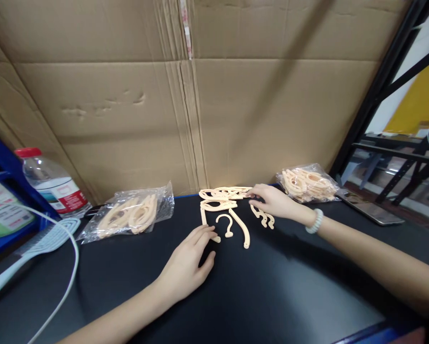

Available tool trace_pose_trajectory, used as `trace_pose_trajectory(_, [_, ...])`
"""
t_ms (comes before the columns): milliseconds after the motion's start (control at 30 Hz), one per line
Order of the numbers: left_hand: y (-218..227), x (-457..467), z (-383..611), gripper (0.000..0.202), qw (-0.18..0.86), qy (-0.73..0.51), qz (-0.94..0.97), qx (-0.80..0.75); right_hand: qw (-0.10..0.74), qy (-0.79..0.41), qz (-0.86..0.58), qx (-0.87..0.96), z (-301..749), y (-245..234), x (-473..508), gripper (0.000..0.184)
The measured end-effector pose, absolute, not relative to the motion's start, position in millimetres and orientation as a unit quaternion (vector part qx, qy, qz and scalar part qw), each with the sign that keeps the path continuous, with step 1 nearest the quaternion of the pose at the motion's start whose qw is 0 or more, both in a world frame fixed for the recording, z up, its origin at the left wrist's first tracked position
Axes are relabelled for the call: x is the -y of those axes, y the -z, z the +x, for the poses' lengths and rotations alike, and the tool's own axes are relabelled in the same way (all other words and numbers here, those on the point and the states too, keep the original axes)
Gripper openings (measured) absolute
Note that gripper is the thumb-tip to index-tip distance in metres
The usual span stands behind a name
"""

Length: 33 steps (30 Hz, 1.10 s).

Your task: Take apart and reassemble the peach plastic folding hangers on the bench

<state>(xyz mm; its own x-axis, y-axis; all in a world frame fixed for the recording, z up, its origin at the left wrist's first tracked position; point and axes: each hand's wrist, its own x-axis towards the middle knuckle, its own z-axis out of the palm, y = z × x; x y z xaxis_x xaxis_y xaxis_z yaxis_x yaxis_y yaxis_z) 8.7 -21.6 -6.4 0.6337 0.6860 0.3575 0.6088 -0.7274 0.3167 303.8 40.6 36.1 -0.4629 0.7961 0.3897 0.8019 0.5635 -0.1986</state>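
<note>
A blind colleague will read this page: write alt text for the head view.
A person's left hand and right hand are at loose pale-peach plastic pieces, including a curved hook, on a black tabletop. Clear plastic bags of similar pieces flank them, with creased brown cardboard behind and a red-capped clear plastic bottle at left.

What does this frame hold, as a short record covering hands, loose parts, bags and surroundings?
Left hand: left hand over the lower end of a straight cream strip, thumb apart
Right hand: right hand, beaded bracelet on wrist, fingertips at the right end of the cream pile; grip unclear
Loose between hands: hook, curved arm
Bags: left bag, right bag, both clear, with cream parts inside
Left side: red-capped bottle, white cable
Right side: phone
Surface: black tabletop
Behind: cardboard
</note>
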Motion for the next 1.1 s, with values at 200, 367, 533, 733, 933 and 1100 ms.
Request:
trace_pose_trajectory(200, [6.0, 22.1, 9.0, 0.032, 0.068, -0.241, 0.903, -0.35, 0.192, 0.014, -0.516, 0.835, 242.2, -34.6, -93.2, 0.038])
trace_pose_trajectory(367, [3.3, 23.3, 9.0, 0.033, 0.057, -0.226, 0.912, -0.339, 0.234, -0.018, -0.544, 0.806, 214.3, -20.2, -115.9, 0.035])
trace_pose_trajectory(533, [0.9, 26.0, 9.2, 0.031, 0.066, -0.243, 0.909, -0.331, 0.321, -0.112, -0.538, 0.772, 220.4, -30.6, -115.0, 0.029])
trace_pose_trajectory(733, [-4.1, 27.8, 7.6, 0.028, 0.089, -0.338, 0.881, -0.319, 0.379, -0.229, -0.495, 0.747, 249.4, -53.3, -56.0, 0.026])
trace_pose_trajectory(933, [-9.6, 36.0, 19.4, 0.035, 0.185, -0.444, 0.787, -0.387, 0.378, -0.383, -0.397, 0.744, 270.8, -50.8, 31.7, 0.02])
trace_pose_trajectory(1100, [-10.3, 52.2, 35.9, 0.031, 0.325, -0.38, 0.767, -0.401, 0.381, -0.314, -0.366, 0.789, 261.7, -30.9, 65.4, 0.032])
